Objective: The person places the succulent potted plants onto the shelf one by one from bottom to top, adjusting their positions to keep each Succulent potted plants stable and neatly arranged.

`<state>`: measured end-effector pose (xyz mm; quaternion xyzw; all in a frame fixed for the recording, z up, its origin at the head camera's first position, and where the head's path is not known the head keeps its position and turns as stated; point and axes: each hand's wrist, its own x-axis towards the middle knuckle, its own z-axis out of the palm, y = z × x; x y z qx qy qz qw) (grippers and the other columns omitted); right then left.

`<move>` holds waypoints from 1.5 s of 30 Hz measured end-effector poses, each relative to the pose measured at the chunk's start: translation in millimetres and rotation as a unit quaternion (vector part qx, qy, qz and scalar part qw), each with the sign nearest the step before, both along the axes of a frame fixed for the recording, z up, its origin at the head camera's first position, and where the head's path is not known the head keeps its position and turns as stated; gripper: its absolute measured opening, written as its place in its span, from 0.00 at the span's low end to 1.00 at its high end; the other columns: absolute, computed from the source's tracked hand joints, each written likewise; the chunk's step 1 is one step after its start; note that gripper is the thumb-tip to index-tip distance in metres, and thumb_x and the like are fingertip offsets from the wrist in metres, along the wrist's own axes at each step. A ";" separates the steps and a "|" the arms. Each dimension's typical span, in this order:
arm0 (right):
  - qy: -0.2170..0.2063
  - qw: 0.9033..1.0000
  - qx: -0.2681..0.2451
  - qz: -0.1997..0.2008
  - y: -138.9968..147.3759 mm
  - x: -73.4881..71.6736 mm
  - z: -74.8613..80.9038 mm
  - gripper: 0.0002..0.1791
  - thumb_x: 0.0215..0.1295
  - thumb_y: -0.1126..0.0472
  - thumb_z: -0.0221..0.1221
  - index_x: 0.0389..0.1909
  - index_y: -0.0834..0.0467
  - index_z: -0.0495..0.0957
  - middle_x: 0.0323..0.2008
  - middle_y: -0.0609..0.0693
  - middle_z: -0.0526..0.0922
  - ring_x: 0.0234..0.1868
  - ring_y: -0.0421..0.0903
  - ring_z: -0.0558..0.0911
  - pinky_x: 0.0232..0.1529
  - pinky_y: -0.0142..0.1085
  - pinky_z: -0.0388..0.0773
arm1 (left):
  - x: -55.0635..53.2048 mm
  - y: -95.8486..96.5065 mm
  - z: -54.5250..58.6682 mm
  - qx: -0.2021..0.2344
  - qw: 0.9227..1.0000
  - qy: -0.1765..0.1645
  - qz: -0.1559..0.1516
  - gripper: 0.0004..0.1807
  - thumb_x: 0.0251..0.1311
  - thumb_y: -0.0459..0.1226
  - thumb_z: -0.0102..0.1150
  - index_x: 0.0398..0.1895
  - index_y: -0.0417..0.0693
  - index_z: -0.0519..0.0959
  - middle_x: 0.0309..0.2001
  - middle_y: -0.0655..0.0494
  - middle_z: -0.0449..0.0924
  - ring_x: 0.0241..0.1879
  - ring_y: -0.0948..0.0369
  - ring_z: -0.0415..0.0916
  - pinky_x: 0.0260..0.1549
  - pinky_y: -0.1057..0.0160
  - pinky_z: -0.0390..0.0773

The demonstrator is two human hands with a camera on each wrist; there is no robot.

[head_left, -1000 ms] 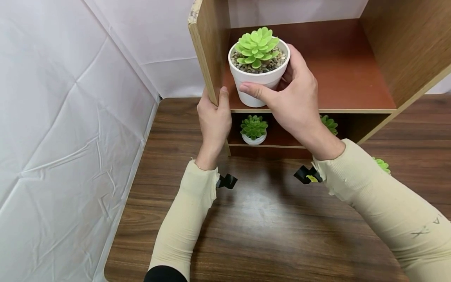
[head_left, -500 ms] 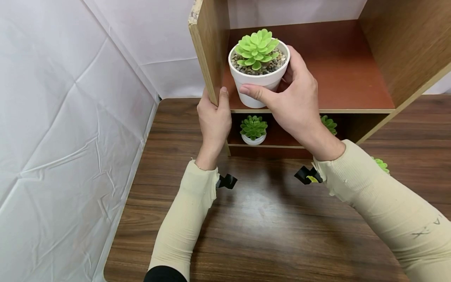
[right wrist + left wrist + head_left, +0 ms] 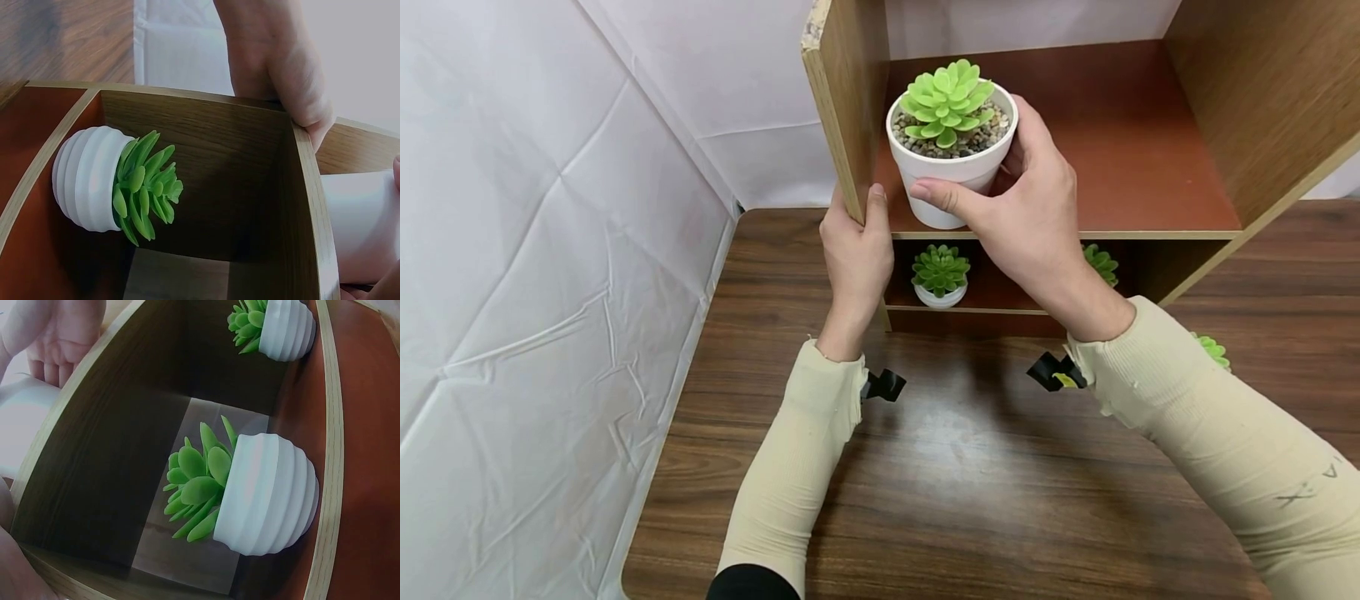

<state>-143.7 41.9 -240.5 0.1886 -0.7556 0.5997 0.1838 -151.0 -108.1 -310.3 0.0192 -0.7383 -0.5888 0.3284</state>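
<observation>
Succulent in smooth white pot (image 3: pixel 951 143): light-green rosette over gravel (image 3: pixel 992 125); upright, at the front left of the upper shelf (image 3: pixel 1135 158), just beside the left side panel (image 3: pixel 852 117); whether the base bears on the shelf cannot be told.

Right hand (image 3: pixel 1033 208): grip closed round that pot, thumb across the front, fingers round the far right side; not let go.

Left hand (image 3: pixel 859 254): grip clasping the front edge of the left side panel, thumb on its inner face, near the pot.

Lower compartment (image 3: pixel 996 296): two green succulents in ribbed white pots, left one (image 3: pixel 940 275) in plain sight, right one (image 3: pixel 1101 262) partly hidden behind the right hand; neither touched.

Tabletop (image 3: pixel 955 533): wood grain, bearing the shelf unit (image 3: pixel 1262 117); one light-green plant (image 3: pixel 1212 350), mostly behind the right sleeve (image 3: pixel 1210 433).

Change: none plain over the last second; pot and both hands keep their places.

Reading: judged a steady hold, pot kept upright while the left hand seems to brace the unit; release not yet made.
</observation>
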 end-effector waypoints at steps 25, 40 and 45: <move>-0.003 0.999 0.035 -0.002 -2.1 24.1 18.9 0.43 0.48 0.65 0.76 0.65 0.64 0.67 0.57 0.50 0.76 0.52 0.39 0.77 0.54 0.34 0.72 | -0.3 -1.5 -2.6 0.004 1.000 0.001 -0.008 0.07 0.68 0.33 0.53 0.40 0.35 0.77 0.23 0.53 0.69 0.23 0.61 0.64 0.26 0.62 0.66; -0.033 0.999 0.000 -0.007 9.2 1.4 -8.0 0.53 0.43 0.65 0.79 0.70 0.63 0.61 0.61 0.51 0.74 0.60 0.40 0.74 0.59 0.35 0.68 | -5.0 -10.7 -5.3 0.009 1.000 -0.002 -0.002 0.10 0.68 0.33 0.53 0.45 0.33 0.78 0.30 0.48 0.76 0.29 0.58 0.70 0.33 0.60 0.70; -0.020 1.000 0.002 -0.010 11.1 1.8 -10.0 0.52 0.43 0.66 0.78 0.70 0.64 0.61 0.60 0.53 0.74 0.60 0.39 0.73 0.60 0.34 0.67 | -5.2 -13.0 -6.2 0.012 1.000 0.000 -0.003 0.10 0.68 0.33 0.53 0.44 0.33 0.78 0.28 0.49 0.75 0.27 0.58 0.68 0.31 0.61 0.69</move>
